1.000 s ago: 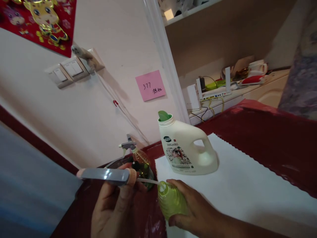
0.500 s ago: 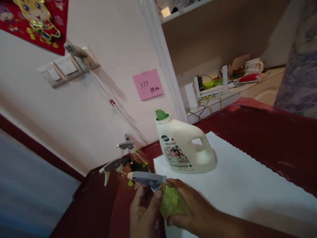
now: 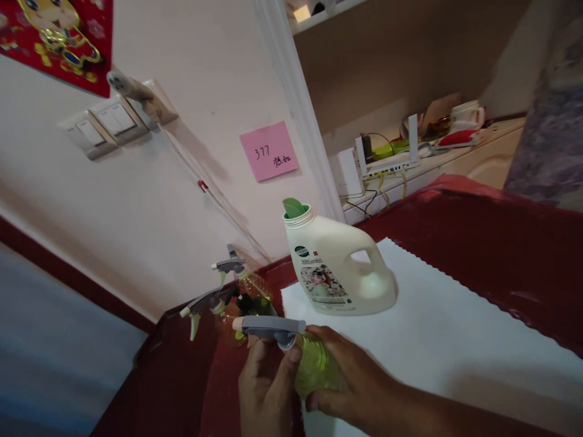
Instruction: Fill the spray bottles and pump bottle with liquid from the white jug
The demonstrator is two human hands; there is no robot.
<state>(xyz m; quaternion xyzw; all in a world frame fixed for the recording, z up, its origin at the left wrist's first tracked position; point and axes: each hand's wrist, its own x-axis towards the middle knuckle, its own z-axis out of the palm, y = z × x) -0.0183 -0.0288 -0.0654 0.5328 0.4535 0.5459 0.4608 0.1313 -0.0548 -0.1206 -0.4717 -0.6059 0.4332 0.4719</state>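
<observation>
A spray bottle (image 3: 317, 367) with a clear yellow-green body and a grey trigger head is held between both hands, tilted. My right hand (image 3: 344, 370) wraps around its body from the right. At the neck, just under the spray head, the fingers and thumb of my left hand (image 3: 271, 379) are closed; part of the trigger is hidden behind them. Behind the hands stands a cream detergent jug (image 3: 339, 267) with an uncapped neck and a green spout, upright on a white sheet (image 3: 423, 303).
Several other spray bottles (image 3: 252, 285) stand by the wall at the left. The table (image 3: 501, 243) has a dark red cover. A white router (image 3: 392, 167) with cables sits on the shelf behind. A charging cable (image 3: 218, 203) hangs down the wall from a socket.
The view has shifted slightly. Both hands keep their grip on the spray bottle, and nothing else has visibly moved.
</observation>
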